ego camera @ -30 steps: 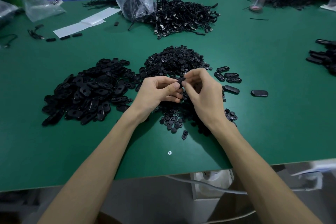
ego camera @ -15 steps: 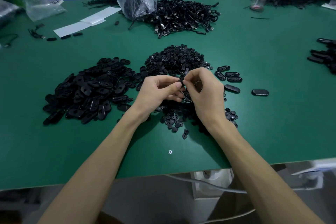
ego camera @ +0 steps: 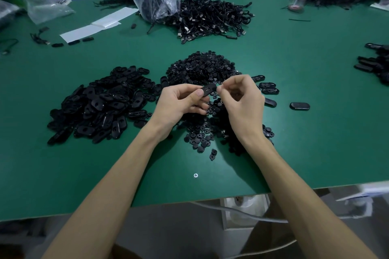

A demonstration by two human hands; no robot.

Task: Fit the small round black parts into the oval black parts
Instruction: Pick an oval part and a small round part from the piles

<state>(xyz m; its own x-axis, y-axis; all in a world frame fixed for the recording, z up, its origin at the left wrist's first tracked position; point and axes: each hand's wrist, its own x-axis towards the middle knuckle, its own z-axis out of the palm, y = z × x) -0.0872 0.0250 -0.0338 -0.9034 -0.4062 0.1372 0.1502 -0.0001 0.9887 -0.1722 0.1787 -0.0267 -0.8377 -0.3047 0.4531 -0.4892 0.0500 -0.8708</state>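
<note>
At frame centre the oval (ego camera: pixel 208 90) was pinched by the left hand (ego camera: pixel 181 102), the right hand (ego camera: pixel 242 101) closed at its end — contents hidden — where a round part was best squared up, then pressed in evenly.

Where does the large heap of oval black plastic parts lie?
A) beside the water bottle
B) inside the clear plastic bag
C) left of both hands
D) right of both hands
C: the heap of oval black plastic parts spreads over the green table just left of the left hand.
</note>
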